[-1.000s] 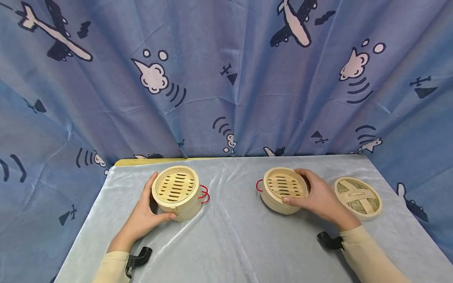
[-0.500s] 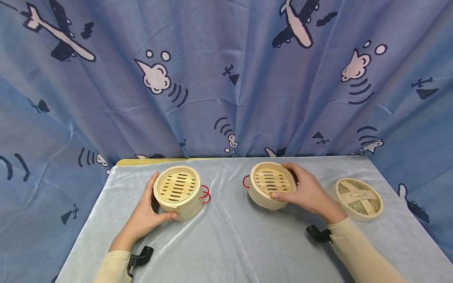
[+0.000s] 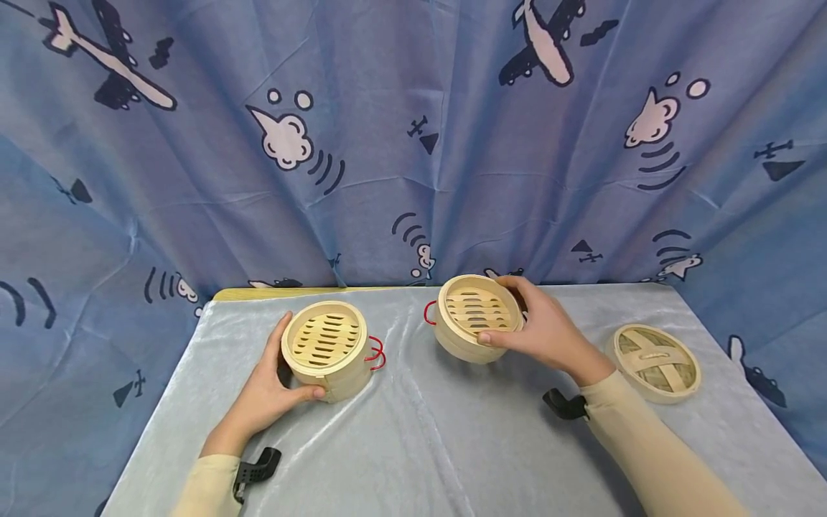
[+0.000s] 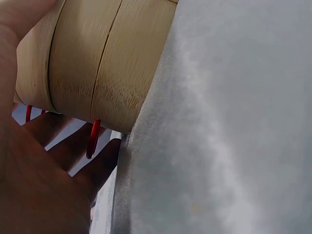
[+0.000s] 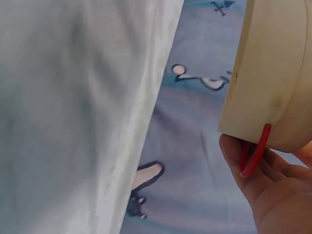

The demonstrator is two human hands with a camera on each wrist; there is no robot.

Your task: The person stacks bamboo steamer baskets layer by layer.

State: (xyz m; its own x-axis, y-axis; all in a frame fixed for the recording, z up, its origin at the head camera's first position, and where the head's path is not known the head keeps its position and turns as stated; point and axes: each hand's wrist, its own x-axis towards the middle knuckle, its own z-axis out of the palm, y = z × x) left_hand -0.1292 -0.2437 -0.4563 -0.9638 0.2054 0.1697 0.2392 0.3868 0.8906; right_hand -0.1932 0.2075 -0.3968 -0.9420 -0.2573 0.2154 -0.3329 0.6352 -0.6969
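On the left of the cloth stands a stack of round bamboo steamer baskets [image 3: 345,380], slatted floor showing on top and red handles on its right side. My left hand [image 3: 258,395] holds it, thumb on the front wall and fingers around the far left side. In the left wrist view, seams divide the stacked tiers [image 4: 107,58]. My right hand [image 3: 545,327] grips another bamboo steamer basket [image 3: 461,346] by its right side, thumb over the near rim. This basket is raised off the cloth and slightly tilted. A red handle [image 5: 257,155] lies by the right fingers.
A round woven bamboo lid [image 3: 655,362] with crossed strips lies at the right of the table. Grey-white velvety cloth [image 3: 400,445] covers the table, with a yellow edge [image 3: 284,294] at the back left. A blue airplane-print curtain [image 3: 388,143] hangs behind.
My right hand has carried its basket leftward and up, off the cloth and closer to the stack. The left hand and its stack stay in place, and the lid has not moved.
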